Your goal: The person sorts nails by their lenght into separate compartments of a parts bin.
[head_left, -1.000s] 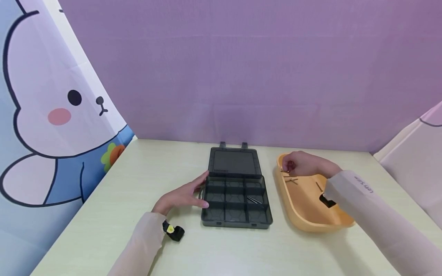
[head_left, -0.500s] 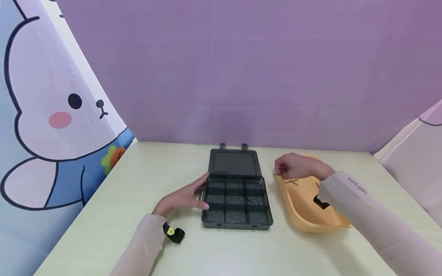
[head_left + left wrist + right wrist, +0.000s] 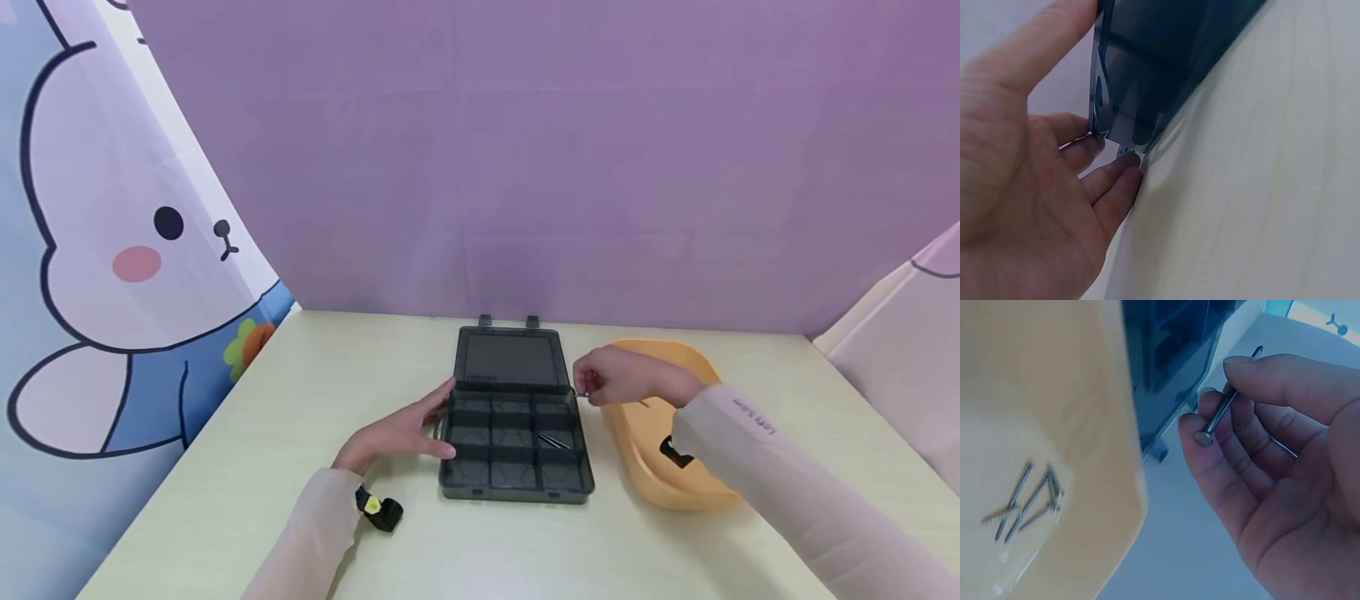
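Note:
My right hand (image 3: 626, 375) pinches a nail (image 3: 1222, 411) between thumb and fingers, just off the right edge of the dark plastic compartment box (image 3: 517, 494). The nail's flat head points down in the right wrist view, its tip up past the thumb. With its lid (image 3: 512, 358) laid back, the box shows rows of small compartments. Shiny thin nails (image 3: 553, 440) lie in the middle compartment of the right column. My left hand (image 3: 397, 429) rests along the box's left side, thumb and index finger spread, other fingertips touching the side by the handle in the left wrist view.
An orange oval tray (image 3: 652, 492) stands right of the box, under my right forearm. Inside it lie several nails and screws (image 3: 1022, 506). A purple cloth backdrop (image 3: 480, 167) rises behind the pale table (image 3: 360, 350).
My right hand has lifted from inside the orange tray and moved left over its rim to the box's right edge, carrying the nail. My left hand stays at the box.

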`<state>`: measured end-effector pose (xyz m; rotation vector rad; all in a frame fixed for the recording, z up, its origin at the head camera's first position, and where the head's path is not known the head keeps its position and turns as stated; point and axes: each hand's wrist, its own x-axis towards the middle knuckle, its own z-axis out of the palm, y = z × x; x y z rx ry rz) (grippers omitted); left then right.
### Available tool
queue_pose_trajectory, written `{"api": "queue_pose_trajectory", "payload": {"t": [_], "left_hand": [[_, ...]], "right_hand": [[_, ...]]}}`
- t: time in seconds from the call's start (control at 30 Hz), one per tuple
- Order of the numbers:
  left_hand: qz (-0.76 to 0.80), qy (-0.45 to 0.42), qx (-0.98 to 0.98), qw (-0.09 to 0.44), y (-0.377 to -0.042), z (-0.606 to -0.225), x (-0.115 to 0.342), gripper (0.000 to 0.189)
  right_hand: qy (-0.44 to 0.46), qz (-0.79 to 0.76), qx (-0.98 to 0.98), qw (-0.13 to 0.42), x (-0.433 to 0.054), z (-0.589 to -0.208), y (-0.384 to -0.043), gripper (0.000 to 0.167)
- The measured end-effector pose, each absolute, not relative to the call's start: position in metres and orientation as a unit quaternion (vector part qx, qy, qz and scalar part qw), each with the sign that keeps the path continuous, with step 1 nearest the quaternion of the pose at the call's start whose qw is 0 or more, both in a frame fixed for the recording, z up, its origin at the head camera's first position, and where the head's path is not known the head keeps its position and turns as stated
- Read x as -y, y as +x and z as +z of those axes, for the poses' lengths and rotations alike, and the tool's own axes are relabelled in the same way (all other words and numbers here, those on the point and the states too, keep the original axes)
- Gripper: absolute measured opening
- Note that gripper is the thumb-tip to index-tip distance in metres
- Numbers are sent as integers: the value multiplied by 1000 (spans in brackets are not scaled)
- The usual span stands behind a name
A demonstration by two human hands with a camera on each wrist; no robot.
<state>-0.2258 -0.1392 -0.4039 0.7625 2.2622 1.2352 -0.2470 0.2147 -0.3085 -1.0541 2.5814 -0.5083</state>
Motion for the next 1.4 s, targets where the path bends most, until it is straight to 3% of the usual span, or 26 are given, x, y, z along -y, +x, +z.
{"api": "queue_pose_trajectory", "payload": {"t": [0.63,1.4], "left_hand": [[444,267,-825,224,-225,-405,140,107],[448,273,-820,229,-225,-401,139,110]], "right_hand": [[-372,-187,-895,162,-180,-318,-227,12],[-354,-176,-902,177,-172,-329,-229,11]]}}
